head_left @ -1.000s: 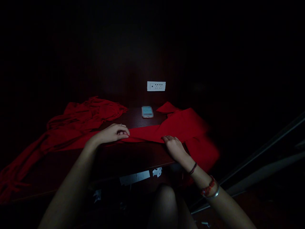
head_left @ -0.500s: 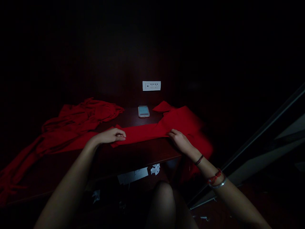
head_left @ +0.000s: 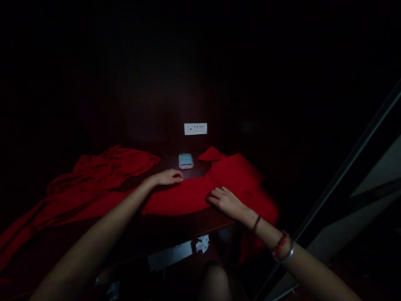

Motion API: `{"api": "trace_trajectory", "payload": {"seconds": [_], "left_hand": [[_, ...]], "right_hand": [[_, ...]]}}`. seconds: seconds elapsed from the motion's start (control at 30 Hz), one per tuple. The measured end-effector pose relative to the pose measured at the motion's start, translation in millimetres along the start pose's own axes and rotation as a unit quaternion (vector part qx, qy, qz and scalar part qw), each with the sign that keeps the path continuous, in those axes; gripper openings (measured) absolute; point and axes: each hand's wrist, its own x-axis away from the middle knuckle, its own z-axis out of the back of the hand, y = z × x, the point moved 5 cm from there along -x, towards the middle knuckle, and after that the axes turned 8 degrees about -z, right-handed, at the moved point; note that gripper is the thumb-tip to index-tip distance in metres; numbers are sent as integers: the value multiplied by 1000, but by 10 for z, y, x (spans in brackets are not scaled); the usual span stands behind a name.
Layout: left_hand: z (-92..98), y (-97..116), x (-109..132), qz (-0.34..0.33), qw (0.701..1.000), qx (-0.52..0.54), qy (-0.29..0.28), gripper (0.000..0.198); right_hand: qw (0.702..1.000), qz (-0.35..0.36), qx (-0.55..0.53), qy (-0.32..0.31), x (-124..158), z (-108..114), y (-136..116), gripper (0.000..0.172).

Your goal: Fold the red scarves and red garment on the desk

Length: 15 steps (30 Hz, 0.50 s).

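A red cloth lies across a dark wooden table, folded into a broad band at the middle and hanging off the right edge. My left hand rests on the cloth's far edge, fingers curled against it. My right hand lies flat on the cloth near the front right, fingers stretched out. Bracelets circle my right wrist.
More crumpled red cloth spreads over the left of the table. A small blurred card or phone lies at the back. A white wall socket is above it. Paper scraps lie on the floor under the table. The room is very dark.
My left hand moved away from me, carrying the cloth's edge over so the band is now wider. My right hand shifted to lie flat on the cloth. The view tilted down.
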Motion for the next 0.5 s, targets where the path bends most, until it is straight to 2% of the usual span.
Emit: {"api": "trace_trajectory", "payload": {"seconds": [0.1, 0.2, 0.37, 0.5], "left_hand": [[-132, -118, -336, 55, 998, 17, 18, 36], [-235, -246, -492, 83, 994, 71, 16, 29], [-167, -404, -453, 103, 982, 153, 43, 23], [-140, -441, -364, 132, 946, 288, 63, 30]], "right_hand": [[998, 48, 27, -6, -22, -7, -65, 19], [999, 35, 29, -3, 12, -10, -13, 18], [1000, -20, 12, -8, 104, -22, 82, 20], [997, -64, -20, -30, 102, -2, 75, 30]]}}
